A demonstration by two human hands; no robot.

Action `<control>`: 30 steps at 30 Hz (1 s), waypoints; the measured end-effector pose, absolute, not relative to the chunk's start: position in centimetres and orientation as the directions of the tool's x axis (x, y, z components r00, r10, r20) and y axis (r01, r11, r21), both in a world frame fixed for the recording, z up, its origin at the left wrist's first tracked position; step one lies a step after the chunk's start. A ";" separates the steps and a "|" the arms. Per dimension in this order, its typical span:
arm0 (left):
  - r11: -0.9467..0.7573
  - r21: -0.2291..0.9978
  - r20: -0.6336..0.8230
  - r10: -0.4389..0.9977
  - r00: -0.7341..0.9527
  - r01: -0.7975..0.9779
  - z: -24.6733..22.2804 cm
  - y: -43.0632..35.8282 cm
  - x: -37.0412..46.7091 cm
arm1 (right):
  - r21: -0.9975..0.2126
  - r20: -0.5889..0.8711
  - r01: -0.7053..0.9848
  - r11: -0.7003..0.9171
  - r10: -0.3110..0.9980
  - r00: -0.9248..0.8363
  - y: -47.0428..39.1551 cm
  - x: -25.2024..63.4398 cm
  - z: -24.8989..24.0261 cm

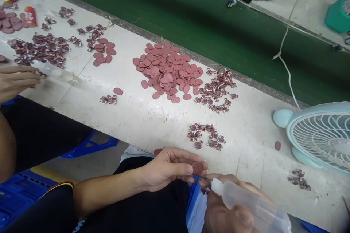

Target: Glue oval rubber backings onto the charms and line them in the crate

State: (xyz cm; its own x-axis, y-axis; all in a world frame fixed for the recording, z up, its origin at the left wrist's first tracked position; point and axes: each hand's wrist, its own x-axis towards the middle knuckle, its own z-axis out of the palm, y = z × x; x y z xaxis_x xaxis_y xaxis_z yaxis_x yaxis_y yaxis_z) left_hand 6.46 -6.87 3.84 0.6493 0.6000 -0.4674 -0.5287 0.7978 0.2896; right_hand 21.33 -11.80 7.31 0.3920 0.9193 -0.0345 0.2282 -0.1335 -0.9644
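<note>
My left hand (165, 169) pinches a reddish-brown oval disc (197, 168) with small holes between thumb and fingers, above the table's front edge. Wrapped around a translucent squeeze bottle (254, 204), my right hand (218, 213) tilts its white cap and thin nozzle toward the disc. Whether the nozzle touches the disc, I cannot tell. A small brown figure (205, 190) shows by the fingers of my right hand, and its hold is unclear. Just beyond my hands, several small brown figures (194, 133) lie in clusters on the table.
A big pile of oval discs (164, 69) lies mid-table, beside more figures (218, 87). A light-blue fan (328, 134) stands at the right. At the left, a co-worker's hand (16, 82) is near another bottle (56, 71). A white cord (287, 36) hangs behind the fan.
</note>
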 end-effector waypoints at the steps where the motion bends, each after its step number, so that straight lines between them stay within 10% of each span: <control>1: 0.797 0.288 -0.463 0.601 0.652 -0.531 3.9 -6.8 6.4 | -0.986 -0.062 0.117 -0.123 0.903 0.426 -11.8 22.2 7.3; 6: 0.781 0.298 -0.425 0.624 0.656 -0.549 4.1 -6.6 5.8 | -0.812 -0.407 -0.568 -0.134 0.828 0.387 -10.0 27.3 6.7; 12: 0.771 0.300 -0.448 0.634 0.630 -0.562 3.9 -6.0 5.1 | -0.841 -0.125 -0.541 0.033 0.960 0.252 -7.7 26.9 5.5; 18: 0.731 0.373 -0.521 0.675 0.523 -0.572 3.3 -5.4 3.1 | -0.994 -0.107 -0.018 -0.106 0.960 0.260 -7.3 24.1 4.4; 23: 0.724 0.405 -0.570 0.677 0.465 -0.558 3.0 -5.3 2.2 | -0.853 -0.182 0.429 -0.296 0.940 0.288 -7.1 23.8 3.1; 30: 0.728 0.393 -0.553 0.675 0.489 -0.562 3.5 -5.5 2.9 | -0.681 -0.266 0.619 -0.391 0.920 0.288 -6.9 24.4 1.7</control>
State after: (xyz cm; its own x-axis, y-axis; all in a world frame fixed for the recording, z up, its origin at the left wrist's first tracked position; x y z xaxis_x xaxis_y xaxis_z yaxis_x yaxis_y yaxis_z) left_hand 2.94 -5.51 3.52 0.4886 0.6751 -0.5527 -0.5618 0.7281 0.3927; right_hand 24.43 -6.93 1.70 0.2883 0.9198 -0.2662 0.6194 -0.3911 -0.6807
